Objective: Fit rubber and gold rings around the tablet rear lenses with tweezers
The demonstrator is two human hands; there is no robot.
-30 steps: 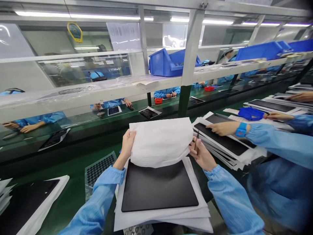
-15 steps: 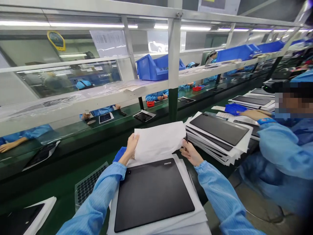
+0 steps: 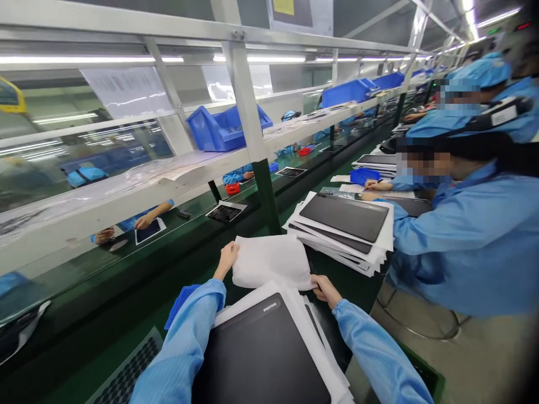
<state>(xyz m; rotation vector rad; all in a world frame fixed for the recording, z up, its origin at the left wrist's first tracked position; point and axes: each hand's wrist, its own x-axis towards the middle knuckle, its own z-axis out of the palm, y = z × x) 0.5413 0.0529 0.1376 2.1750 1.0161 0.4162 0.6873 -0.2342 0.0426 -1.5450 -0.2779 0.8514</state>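
A white foam sheet (image 3: pixel 272 261) is stretched between my two hands, just beyond the pile in front of me. My left hand (image 3: pixel 227 259) pinches its left edge, and my right hand (image 3: pixel 326 290) grips its lower right corner. Nearest me lies a dark tablet back cover (image 3: pixel 256 353) marked POSITIVO, resting on white sheets with more covers layered beneath. To the right of the foam sheet stands another stack topped by a dark tablet cover (image 3: pixel 345 215), with white sheets between its layers.
A blue bin (image 3: pixel 181 303) and a sheet of round black pads (image 3: pixel 130 370) lie left of my left arm. A co-worker (image 3: pixel 463 235) in blue sits on the right, writing. A white shelf post (image 3: pixel 244 101) rises ahead, beside a conveyor carrying tablet parts (image 3: pixel 226 212).
The view has swung to the right. The foam sheet is lower and bowed now, still held in both hands. The dark pen-like tool seen by my right hand no longer shows.
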